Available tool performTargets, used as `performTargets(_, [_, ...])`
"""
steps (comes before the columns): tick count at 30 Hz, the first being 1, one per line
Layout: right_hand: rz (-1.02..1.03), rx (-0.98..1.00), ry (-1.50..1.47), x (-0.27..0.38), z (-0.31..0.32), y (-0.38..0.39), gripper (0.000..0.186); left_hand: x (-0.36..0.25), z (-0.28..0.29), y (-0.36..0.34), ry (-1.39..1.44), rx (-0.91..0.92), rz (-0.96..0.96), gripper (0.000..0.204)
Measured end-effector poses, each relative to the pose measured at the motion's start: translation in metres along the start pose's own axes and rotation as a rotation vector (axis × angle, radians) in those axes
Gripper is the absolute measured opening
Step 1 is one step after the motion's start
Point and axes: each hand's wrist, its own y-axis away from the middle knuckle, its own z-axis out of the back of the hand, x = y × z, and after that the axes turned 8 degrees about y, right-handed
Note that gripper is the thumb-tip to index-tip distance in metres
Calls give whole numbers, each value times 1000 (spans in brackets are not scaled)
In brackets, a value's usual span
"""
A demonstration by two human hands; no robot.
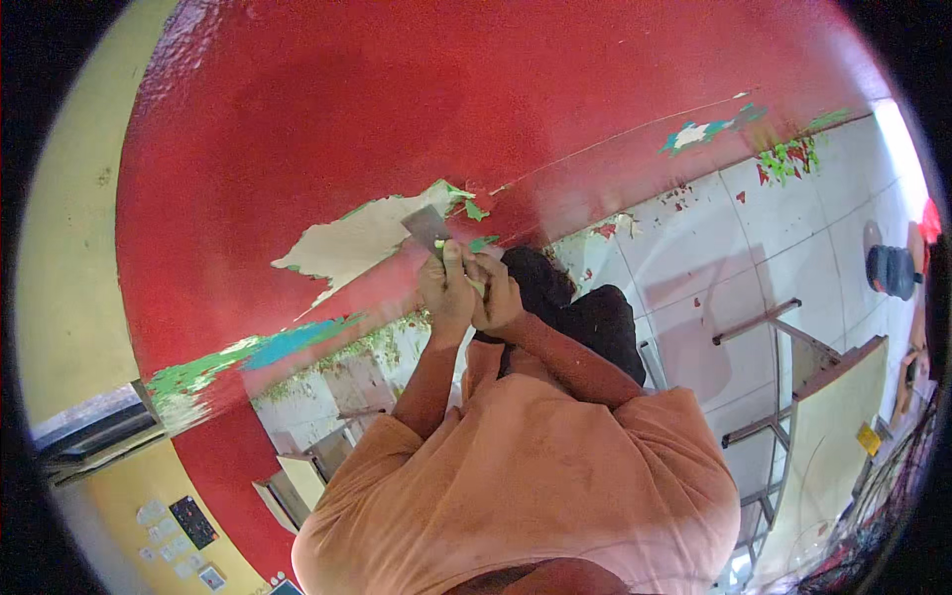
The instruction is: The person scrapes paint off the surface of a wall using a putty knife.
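Note:
Both my hands are closed together around a paint scraper with a flat grey metal blade (426,226). My left hand (446,290) grips it with the thumb up along the tool, and my right hand (498,294) wraps it from the other side. The handle is mostly hidden by my fingers; a yellowish bit shows between them. The blade lies over the right part of a bare cream patch (352,236) on the red wall (327,119). Loose green-edged paint (476,210) hangs at the patch's right end.
Paint flakes (382,345) litter the white tiled floor (694,248) along the wall's foot. More peeled green and blue paint (288,342) shows low on the left. An overturned table (828,456) with metal legs is at the right, near a dark container (892,271).

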Motion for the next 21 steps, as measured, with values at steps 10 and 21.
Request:
performTargets(10, [-16, -12, 10, -8, -5, -7, 47, 3, 7, -14, -49, 79, -51, 34])
performTargets(21, [-70, 52, -18, -8, -7, -19, 50, -15, 0, -7, 46, 163, -1, 35])
